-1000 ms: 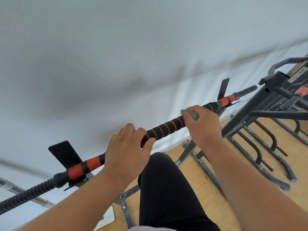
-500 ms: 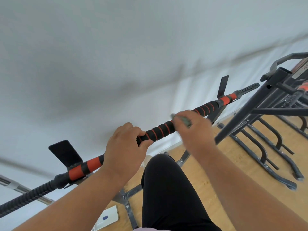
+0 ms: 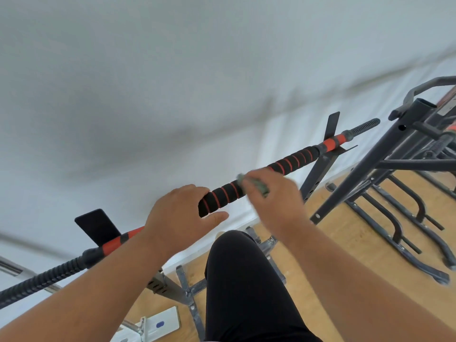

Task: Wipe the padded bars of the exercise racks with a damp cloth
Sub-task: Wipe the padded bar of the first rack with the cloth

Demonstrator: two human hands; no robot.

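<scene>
Padded bar [image 3: 293,161], black foam ringed with thin red bands, orange at both ends, slanting up from lower left to upper right across a pale wall [image 3: 172,82]. Grasped on its middle stretch by the left hand [image 3: 179,215], fingers curled over the top, thumb stretched out underneath, just off the foam. Just to the right of that grip, the right hand [image 3: 274,196], blurred, clenched round a greenish cloth [image 3: 257,184] and pressing it onto the foam; only a crumpled edge of cloth visible above the knuckles. Beyond the right hand, bare banded foam running to the far orange end, then a ribbed black tip. Left of the left hand, the near orange end, then a longer ribbed black length leaving the picture at the lower left. Behind each orange end, a flat dark upright plate [image 3: 97,225] of the rack. Below both hands, a knee in black trousers [image 3: 244,280] over a wooden floor [image 3: 345,255]. Far right of the grip, a second dark metal rack [image 3: 394,166], well apart from the bar, with curved feet on the floor. Lower left, a white plate [image 3: 160,324] with a blue mark.
</scene>
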